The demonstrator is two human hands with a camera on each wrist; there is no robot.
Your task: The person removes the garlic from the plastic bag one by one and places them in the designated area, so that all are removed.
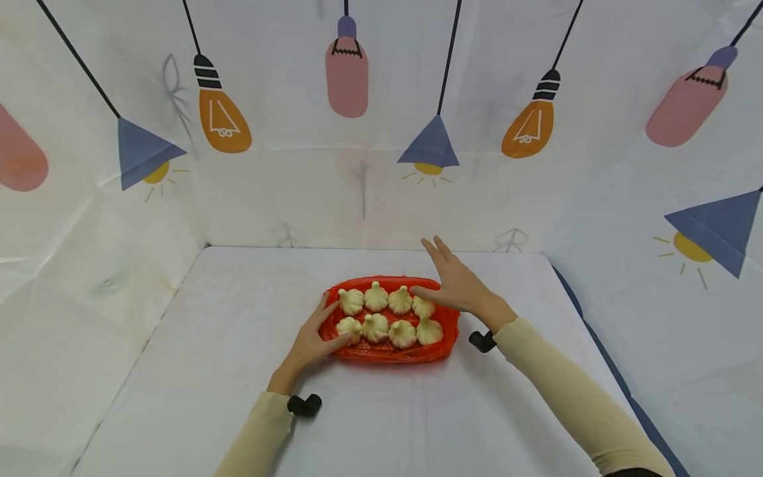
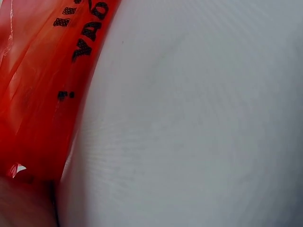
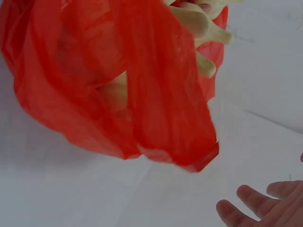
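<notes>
- Where the left hand (image 1: 310, 344) lies flat at the near-left corner of the red tray (image 1: 387, 354), its fingers are straight and spread, the tips touching the tray's left edge and the nearest dumpling; it grips nothing that I can see; the left wrist view shows only red plastic film (image 2: 42, 85) with dark print against the white table (image 2: 199, 118), no fingers.
- At the middle of the table stands the tray, its long axis running left to right, between the two hands; eight dumplings (image 1: 375, 297) sit in it in two rows of four.
- Over the tray's far-right corner the right hand (image 1: 456, 285) is open, fingers extended towards the far side, thumb near the far-right dumpling; whether it touches the rim is hard to tell.
- Both hands seem about equally close; the right wrist view shows crumpled red film (image 3: 118, 90) blocking most of the tray, and fingertips (image 3: 255, 203) cut off at the lower right corner.
</notes>
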